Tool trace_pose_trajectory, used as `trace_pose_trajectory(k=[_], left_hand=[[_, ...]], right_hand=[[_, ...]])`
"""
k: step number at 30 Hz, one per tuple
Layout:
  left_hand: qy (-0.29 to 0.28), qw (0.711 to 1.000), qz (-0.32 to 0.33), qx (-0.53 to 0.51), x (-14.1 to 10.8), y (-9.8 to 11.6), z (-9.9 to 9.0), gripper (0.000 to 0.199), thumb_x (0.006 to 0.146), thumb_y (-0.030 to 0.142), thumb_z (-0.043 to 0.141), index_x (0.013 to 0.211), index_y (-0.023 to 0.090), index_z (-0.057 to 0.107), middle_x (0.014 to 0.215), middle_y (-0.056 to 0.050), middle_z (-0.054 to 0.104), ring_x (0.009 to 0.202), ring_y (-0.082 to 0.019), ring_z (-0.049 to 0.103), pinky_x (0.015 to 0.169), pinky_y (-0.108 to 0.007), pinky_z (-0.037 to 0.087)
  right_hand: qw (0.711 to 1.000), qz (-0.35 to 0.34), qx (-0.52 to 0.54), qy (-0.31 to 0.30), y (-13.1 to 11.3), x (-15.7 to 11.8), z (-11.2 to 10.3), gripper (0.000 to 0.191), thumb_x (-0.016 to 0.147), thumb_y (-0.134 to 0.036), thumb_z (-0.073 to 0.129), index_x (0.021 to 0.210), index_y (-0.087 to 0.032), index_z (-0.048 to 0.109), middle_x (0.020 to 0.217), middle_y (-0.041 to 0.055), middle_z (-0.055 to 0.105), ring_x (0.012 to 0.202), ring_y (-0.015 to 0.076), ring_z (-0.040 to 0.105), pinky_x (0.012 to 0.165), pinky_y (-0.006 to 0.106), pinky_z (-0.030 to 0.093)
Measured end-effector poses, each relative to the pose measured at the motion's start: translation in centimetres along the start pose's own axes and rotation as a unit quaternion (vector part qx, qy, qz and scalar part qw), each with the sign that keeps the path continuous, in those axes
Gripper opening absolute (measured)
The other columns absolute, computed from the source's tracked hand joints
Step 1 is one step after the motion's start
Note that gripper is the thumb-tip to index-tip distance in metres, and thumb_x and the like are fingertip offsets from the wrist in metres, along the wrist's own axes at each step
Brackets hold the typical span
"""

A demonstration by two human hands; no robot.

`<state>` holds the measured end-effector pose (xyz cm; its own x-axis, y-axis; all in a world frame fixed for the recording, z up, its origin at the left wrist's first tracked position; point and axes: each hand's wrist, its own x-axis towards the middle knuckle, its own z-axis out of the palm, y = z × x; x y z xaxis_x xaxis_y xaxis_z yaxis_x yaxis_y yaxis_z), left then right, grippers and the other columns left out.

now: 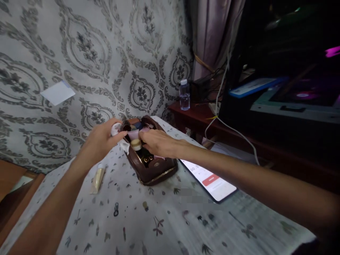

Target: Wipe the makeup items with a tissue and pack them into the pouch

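Bag (143,173) is the biggest item we're dealing with: brown, unzipped, mouth up on the printed cloth (132,226), loaded with small items (146,159). We figure it could tip and spill if one of us tugs up on something wedged inside. Our left hand (102,138) is at its left edge, thumb apart from the fingers, a white wad (115,129) showing between; can't tell whether we're pinching that or the bag. Our right hand (162,143) is down in the mouth, fingers curled in; tips are hidden, so can't tell if they're pinching anything. Phone (220,187) lies just right of the bag, screen lit, beside our right forearm (239,173); a low elbow could shove it or hit the red button (210,180). Tube (98,180) lies on the cloth left of the bag, near our left forearm (71,187); a wide sweep could knock it away. That white wad looks soft and sits close to the zip (159,176) line, so teeth could snag it. Jar (136,144) with a tan lid sits near our right fingers; a knuckle bump could bury it.
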<state>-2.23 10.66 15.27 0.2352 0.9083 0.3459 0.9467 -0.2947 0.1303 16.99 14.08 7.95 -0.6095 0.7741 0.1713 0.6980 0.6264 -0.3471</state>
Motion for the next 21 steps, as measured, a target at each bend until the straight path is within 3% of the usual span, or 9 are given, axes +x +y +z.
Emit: trace_pose_trajectory(k=[3,5,10,13,16,21], left_hand=[[0.047,0.986,-0.089,-0.134,-3.4,-2.0,2.7,0.049,0.081,0.055,0.058,0.116,0.02,0.061,0.065,0.002,0.059,0.054,-0.016,0.051,0.055,-0.026,0.038],[0.05,0.959,-0.141,-0.239,-4.9,-3.0,5.2,0.056,0.08,0.057,0.06,0.119,0.017,0.06,0.066,0.002,0.059,0.055,-0.016,0.054,0.055,-0.026,0.042],[0.041,0.892,-0.189,-0.407,-5.8,-4.0,9.8,0.063,0.079,0.06,0.061,0.121,0.014,0.061,0.068,0.001,0.063,0.058,-0.015,0.057,0.059,-0.026,0.047],[0.048,0.878,-0.188,-0.437,-5.7,-3.9,10.8,0.06,0.081,0.059,0.06,0.121,0.014,0.064,0.07,0.0,0.066,0.065,-0.016,0.061,0.063,-0.026,0.049],[0.06,0.88,-0.162,-0.442,-5.6,-3.6,11.1,0.056,0.084,0.055,0.058,0.121,0.014,0.065,0.087,-0.004,0.072,0.09,-0.021,0.065,0.081,-0.03,0.051],[0.061,0.882,-0.126,-0.449,-5.0,-2.7,11.2,0.047,0.086,0.052,0.055,0.114,0.016,0.068,0.107,-0.008,0.072,0.117,-0.025,0.059,0.108,-0.037,0.039]], right_hand=[[1.0,-0.006,-0.016,0.012,0.1,0.7,0.6,0.021,0.089,-0.023,0.055,0.108,-0.019,0.062,0.112,0.0111,0.07,0.096,0.0238,0.067,0.067,0.026,0.04],[1.0,-0.007,-0.012,0.012,0.0,0.9,0.7,0.02,0.089,-0.023,0.055,0.108,-0.02,0.061,0.112,0.0101,0.07,0.096,0.0231,0.067,0.068,0.026,0.041],[0.999,0.046,0.011,0.015,-1.2,0.9,0.0,0.03,0.089,-0.016,0.054,0.119,-0.012,0.053,0.108,0.0164,0.071,0.096,0.0265,0.068,0.07,0.028,0.043],[0.996,0.069,0.059,0.019,-1.5,1.4,-0.5,0.034,0.09,-0.015,0.054,0.123,-0.007,0.049,0.111,0.0181,0.071,0.102,0.026,0.067,0.073,0.028,0.044],[0.994,0.069,0.078,0.016,-1.1,2.3,-0.3,0.028,0.089,-0.018,0.057,0.116,-0.008,0.055,0.112,0.016,0.07,0.105,0.0237,0.066,0.075,0.025,0.043],[0.997,0.054,0.054,0.023,-0.3,3.1,0.8,0.018,0.088,-0.021,0.058,0.103,-0.012,0.062,0.107,0.0129,0.071,0.1,0.0228,0.067,0.072,0.025,0.041]])
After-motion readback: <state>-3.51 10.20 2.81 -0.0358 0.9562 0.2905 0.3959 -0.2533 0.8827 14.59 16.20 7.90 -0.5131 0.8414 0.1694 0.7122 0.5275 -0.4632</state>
